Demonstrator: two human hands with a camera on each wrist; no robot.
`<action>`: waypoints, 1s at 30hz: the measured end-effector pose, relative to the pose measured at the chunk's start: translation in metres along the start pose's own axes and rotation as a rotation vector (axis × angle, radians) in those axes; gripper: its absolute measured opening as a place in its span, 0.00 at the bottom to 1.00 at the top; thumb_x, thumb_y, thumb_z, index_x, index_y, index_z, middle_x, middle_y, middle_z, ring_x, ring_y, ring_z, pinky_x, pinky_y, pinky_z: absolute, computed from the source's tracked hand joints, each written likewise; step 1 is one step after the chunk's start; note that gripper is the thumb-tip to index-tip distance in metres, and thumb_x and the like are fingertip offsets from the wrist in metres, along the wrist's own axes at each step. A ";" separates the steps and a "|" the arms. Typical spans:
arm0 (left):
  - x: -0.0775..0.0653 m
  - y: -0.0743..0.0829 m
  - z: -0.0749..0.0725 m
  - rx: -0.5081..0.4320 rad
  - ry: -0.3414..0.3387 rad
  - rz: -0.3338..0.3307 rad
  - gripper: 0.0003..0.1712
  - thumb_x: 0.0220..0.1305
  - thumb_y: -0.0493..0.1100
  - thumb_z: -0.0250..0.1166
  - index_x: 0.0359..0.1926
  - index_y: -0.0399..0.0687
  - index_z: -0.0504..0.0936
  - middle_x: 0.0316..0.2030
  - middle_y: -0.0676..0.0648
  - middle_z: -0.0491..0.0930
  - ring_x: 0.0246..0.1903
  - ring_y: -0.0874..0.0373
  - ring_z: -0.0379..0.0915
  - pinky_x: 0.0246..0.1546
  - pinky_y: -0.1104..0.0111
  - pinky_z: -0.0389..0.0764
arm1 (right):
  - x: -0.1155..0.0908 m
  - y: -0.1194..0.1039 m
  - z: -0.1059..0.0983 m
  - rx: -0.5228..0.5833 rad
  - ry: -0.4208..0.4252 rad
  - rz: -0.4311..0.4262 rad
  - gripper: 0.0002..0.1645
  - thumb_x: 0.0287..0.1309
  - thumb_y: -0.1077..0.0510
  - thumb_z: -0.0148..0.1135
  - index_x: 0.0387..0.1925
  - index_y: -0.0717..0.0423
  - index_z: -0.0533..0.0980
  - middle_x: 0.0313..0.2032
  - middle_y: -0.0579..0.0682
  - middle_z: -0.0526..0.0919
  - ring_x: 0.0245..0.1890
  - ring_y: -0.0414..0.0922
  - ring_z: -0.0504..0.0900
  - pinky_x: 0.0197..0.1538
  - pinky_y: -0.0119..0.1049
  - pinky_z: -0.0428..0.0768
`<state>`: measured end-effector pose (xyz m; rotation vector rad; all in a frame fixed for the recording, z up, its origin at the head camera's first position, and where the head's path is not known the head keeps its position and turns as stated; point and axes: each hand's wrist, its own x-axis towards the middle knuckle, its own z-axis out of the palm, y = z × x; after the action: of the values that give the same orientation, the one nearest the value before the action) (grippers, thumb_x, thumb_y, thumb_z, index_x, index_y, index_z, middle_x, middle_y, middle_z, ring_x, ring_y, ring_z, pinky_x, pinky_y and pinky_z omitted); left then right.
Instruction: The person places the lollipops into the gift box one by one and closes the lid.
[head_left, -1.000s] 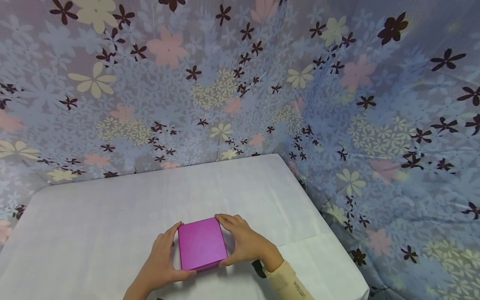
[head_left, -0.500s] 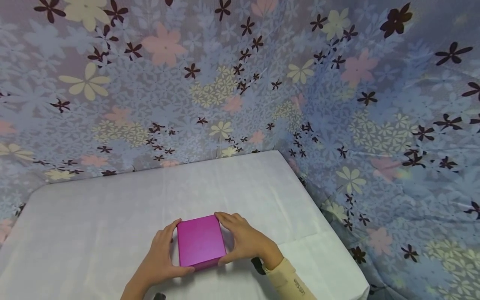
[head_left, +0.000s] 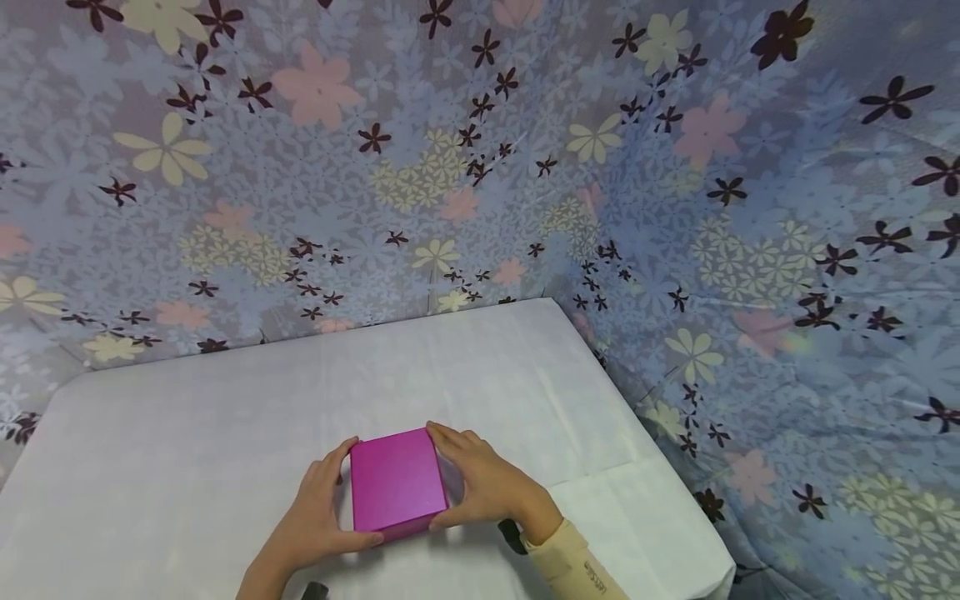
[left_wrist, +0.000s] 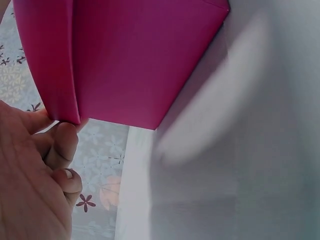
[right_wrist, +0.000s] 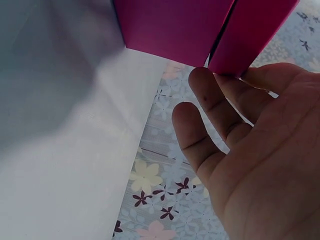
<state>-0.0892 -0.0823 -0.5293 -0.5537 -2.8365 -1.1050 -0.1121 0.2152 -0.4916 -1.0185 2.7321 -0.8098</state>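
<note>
A square magenta box, seen from above with its lid [head_left: 397, 479] on top, is between both hands near the front of the table. My left hand [head_left: 311, 515] grips the lid's left side, thumb at the near corner and fingers at the far one. Opposite it, my right hand [head_left: 487, 485] holds the right side in the same way. From the left wrist, the lid's rim [left_wrist: 47, 55] overlaps the box body [left_wrist: 135, 60], and fingertips meet the rim's corner. A narrow dark gap shows between rim and body [right_wrist: 167, 25] in the right wrist view.
A white cloth covers the table [head_left: 225, 433]. Flower-patterned fabric [head_left: 360, 167] hangs behind it and along the right side. Small dark objects show by the left wrist [head_left: 315, 591] and under the right wrist [head_left: 512, 536].
The box and both hands appear slightly higher and further left in the head view, whose framing has also shifted a little. More of the box's front side shows. Both hands keep their hold.
</note>
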 end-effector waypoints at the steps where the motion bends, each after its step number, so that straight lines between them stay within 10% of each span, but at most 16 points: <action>1: 0.000 0.000 0.000 0.004 -0.001 -0.001 0.77 0.29 0.79 0.77 0.78 0.64 0.50 0.59 0.55 0.69 0.49 0.60 0.61 0.42 0.59 0.75 | 0.000 0.000 0.000 -0.002 0.004 0.000 0.77 0.40 0.27 0.76 0.81 0.49 0.44 0.79 0.42 0.48 0.69 0.45 0.63 0.71 0.49 0.68; 30: -0.003 -0.001 0.017 -0.015 -0.024 -0.058 0.80 0.25 0.76 0.81 0.77 0.49 0.53 0.60 0.50 0.71 0.53 0.55 0.62 0.48 0.54 0.76 | -0.002 0.006 0.004 0.080 -0.077 0.058 0.76 0.39 0.39 0.83 0.79 0.57 0.47 0.79 0.51 0.50 0.78 0.45 0.54 0.76 0.41 0.61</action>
<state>-0.0853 -0.0724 -0.5434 -0.4916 -2.8847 -1.1377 -0.1130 0.2182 -0.4986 -0.9309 2.6290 -0.8445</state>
